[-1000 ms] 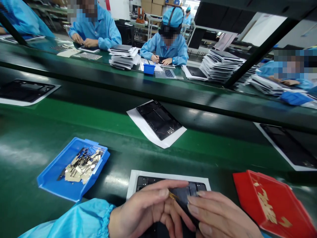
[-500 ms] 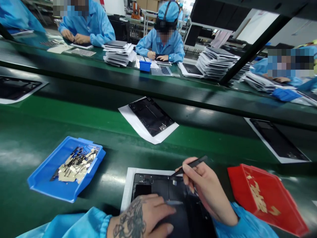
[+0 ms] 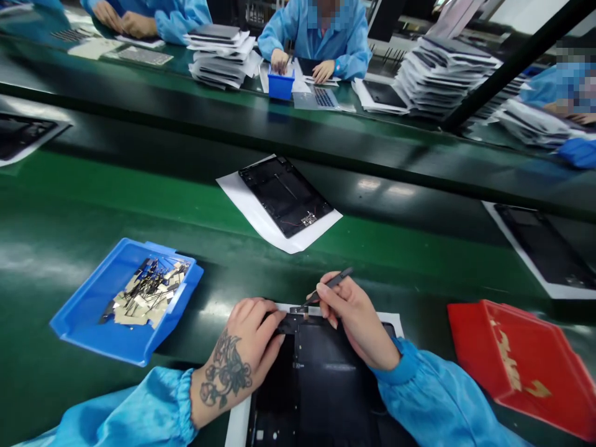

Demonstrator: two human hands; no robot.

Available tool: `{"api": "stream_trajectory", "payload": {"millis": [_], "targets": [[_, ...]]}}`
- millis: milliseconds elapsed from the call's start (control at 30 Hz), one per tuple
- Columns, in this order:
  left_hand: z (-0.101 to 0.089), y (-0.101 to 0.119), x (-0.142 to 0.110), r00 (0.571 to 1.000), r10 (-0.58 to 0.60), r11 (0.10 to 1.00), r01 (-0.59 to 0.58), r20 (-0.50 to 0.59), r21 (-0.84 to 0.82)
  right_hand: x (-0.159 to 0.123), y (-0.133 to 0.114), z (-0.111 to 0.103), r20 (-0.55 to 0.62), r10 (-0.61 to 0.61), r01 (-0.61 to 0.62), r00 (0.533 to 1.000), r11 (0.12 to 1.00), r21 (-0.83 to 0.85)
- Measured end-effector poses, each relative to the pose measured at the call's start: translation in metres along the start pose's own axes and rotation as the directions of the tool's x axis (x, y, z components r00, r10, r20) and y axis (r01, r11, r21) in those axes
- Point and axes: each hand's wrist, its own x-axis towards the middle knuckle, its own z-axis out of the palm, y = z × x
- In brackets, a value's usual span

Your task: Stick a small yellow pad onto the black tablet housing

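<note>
A black tablet housing (image 3: pixel 335 366), inner side up, lies before me on a white sheet (image 3: pixel 237 422). My left hand (image 3: pixel 246 347) is closed at its upper left edge, thumb and fingertips gripping there. In my right hand (image 3: pixel 351 316) is a dark pen-like tool (image 3: pixel 333 280), slanted, held between thumb and fingers. Its lower tip meets a small dark strip (image 3: pixel 298 309) at the housing's top edge. Whether the tip touches or presses the strip cannot be made out.
A blue bin (image 3: pixel 84 316) of small strips and pieces stands left; a red bin (image 3: pixel 540 360) with yellowish scraps stands right. Beyond lies another opened tablet housing (image 3: pixel 284 192) on paper. Across the bench, co-workers sit near paper-layered stacks (image 3: pixel 223 56) and a small blue box (image 3: pixel 281 85).
My left hand has moved from the housing's middle to its upper left edge. My right hand with the tool has shifted left. The view has tilted downward. A co-worker's hand now reaches into the small blue box.
</note>
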Motion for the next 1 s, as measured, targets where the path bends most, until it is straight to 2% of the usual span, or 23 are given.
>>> {"api": "stream_trajectory", "payload": {"millis": [167,333,467,700,867,1000], "targets": [[0.0,-0.004,-0.001,1.0,0.022,0.993,-0.02,0.012,-0.116,0.002,0.008,-0.002,-0.014,-0.019,0.019,1.0,1.0,-0.009],[-0.007,-0.006,0.0,1.0,-0.005,0.984,0.01,0.031,-0.176,0.004,0.013,-0.003,0.006,-0.002,0.002,1.0,0.999,-0.035],[-0.009,-0.006,0.002,0.999,0.022,0.986,-0.017,0.03,-0.168,0.004,0.014,-0.004,0.019,-0.006,0.006,1.0,0.999,-0.032],[-0.01,-0.007,0.004,0.999,-0.026,0.993,0.029,0.022,-0.114,0.0,0.012,-0.001,-0.008,-0.023,0.023,1.0,0.999,-0.032],[-0.011,-0.005,0.002,0.999,0.031,0.995,-0.03,0.014,-0.093,-0.001,0.013,0.0,-0.017,-0.026,0.025,1.0,0.999,-0.032],[-0.009,-0.006,-0.001,0.993,0.109,0.992,-0.111,-0.041,-0.058,0.0,0.014,0.0,-0.011,-0.032,0.031,0.999,0.999,-0.035]]}}
